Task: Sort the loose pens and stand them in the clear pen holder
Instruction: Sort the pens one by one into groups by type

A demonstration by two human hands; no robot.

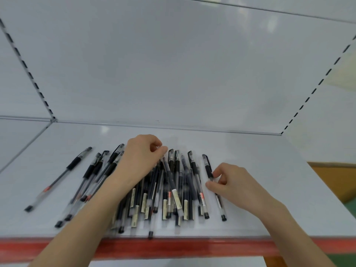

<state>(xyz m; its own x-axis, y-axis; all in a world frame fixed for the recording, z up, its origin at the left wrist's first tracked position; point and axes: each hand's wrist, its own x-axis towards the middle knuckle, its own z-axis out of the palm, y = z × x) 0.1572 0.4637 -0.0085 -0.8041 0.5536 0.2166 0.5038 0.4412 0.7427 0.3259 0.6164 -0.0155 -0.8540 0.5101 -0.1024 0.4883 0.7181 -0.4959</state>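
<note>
Head view, left hand [142, 157] on pens [174, 191], right hand [231, 182] pinching outermost pen [219, 205]

Two hands show: left hand [142, 158], right hand [231, 182]. One lone pen [74, 162] lies well left of the left hand, and one outermost pen [207, 165] sits at the right hand's fingers. The blurred heap of pens [173, 189] around the left hand holds roughly two dozen.

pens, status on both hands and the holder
Left hand pinches a top pen in the pile. Right hand pinches the rightmost pen. Clear holder not in view.
</note>
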